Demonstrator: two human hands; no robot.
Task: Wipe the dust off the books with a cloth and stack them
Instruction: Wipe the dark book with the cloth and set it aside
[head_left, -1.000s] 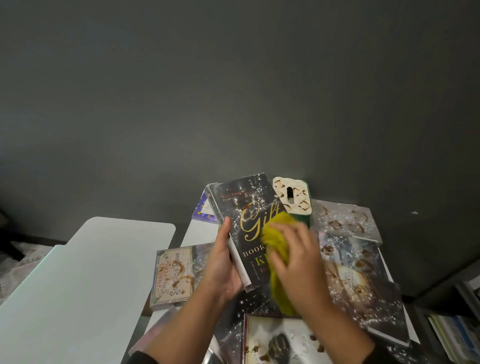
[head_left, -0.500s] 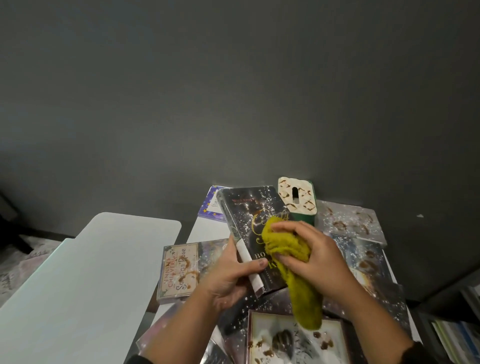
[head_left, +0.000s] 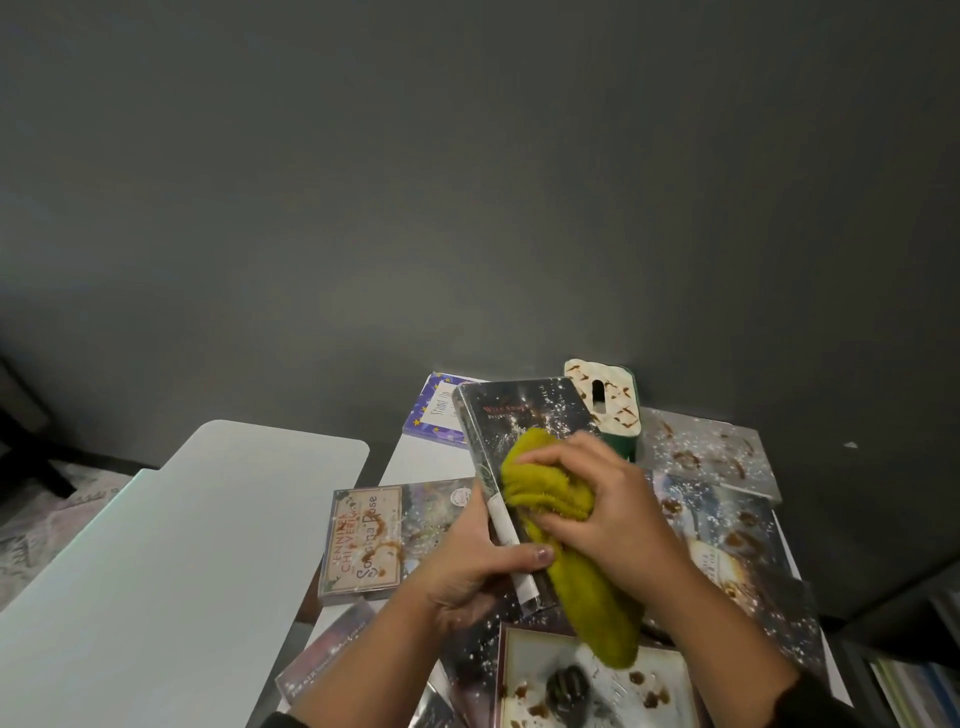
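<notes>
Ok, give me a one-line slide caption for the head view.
Left hand steadies a dark book while the right hand rubs its cover with a yellow cloth.

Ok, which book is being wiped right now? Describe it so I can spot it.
At the cluttered table against the dark wall, find the yellow cloth. The book under it is the black hardcover, speckled white, held tilted off the pile; every other book lies flat.

**Dusty book getting wiped**

Left hand (head_left: 470, 569) is gripping a dark, white-speckled hardcover book (head_left: 524, 421) by its spine, tilted above the pile. Right hand (head_left: 605, 512) is pressing a bunched yellow-green fuzzy cloth (head_left: 550, 493) on the cover, tail dangling down.
</notes>
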